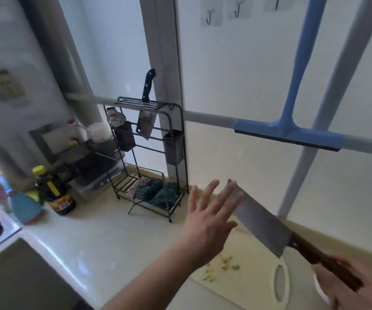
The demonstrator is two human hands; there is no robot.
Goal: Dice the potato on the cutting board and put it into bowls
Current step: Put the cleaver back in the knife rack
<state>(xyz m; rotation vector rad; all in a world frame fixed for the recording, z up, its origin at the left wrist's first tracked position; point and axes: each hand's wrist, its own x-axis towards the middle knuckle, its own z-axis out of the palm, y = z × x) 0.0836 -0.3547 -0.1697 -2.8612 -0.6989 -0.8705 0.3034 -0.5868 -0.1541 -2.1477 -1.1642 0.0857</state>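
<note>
1. Potato dice point(222, 266), small pale-yellow cubes, lie scattered on the near-left part of the cutting board point(254, 260), at about 5 o'clock in the head view. No whole potato shows, and no bowl can be made out for certain; a white rim at the lower right edge, under the right hand, is too cut off to name.

2. Left hand point(209, 217) hovers above the board with fingers spread wide and straight, holding nothing. The dice lie just below and toward 5 o'clock from its palm, so it is the nearer hand to them.

3. Right hand point(348, 285), at 4 o'clock and blurred, grips the dark wooden handle of a cleaver point(261, 222). The blade's long axis runs from the handle up toward 10 o'clock, its tip beside the left fingertips point(236, 191), raised off the board.

4. My judgement: the next move is gathering the dice, and the spread fingers so near the blade are the risk.

5. The board rests on a pale glossy table point(104, 233). At 9 o'clock stands a dark sauce bottle point(55, 193); at 11 o'clock a black wire rack point(149, 157) holds knives and cloths. A blue squeegee point(290, 113) hangs on the tiled wall at 2 o'clock.
</note>
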